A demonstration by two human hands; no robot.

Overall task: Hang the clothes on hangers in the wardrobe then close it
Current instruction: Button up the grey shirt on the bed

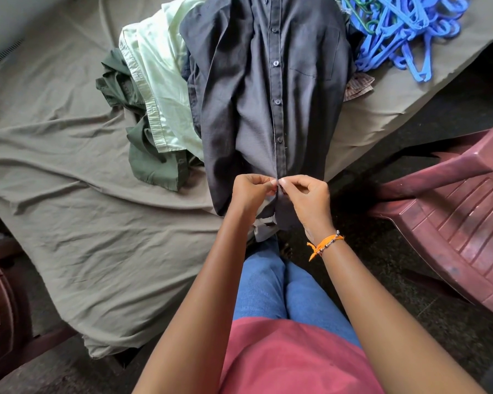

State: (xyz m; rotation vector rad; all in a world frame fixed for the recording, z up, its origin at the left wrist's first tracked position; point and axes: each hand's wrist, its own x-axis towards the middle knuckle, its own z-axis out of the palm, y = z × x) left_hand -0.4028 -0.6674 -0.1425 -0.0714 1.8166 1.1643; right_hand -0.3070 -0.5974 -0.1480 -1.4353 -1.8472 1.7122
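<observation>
While the dark grey buttoned cotton shirt lies on the olive-sheeted bed, left hand and right hand both pinch its lower placket; blue plastic hangers lie heaped nearby.

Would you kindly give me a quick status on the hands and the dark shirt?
Both hands, left hand and right hand, pinching the placket low on the dark grey shirt. Shirt lies on the bed, not yet hung. Blue hangers piled beyond. Nothing obstructing.
</observation>
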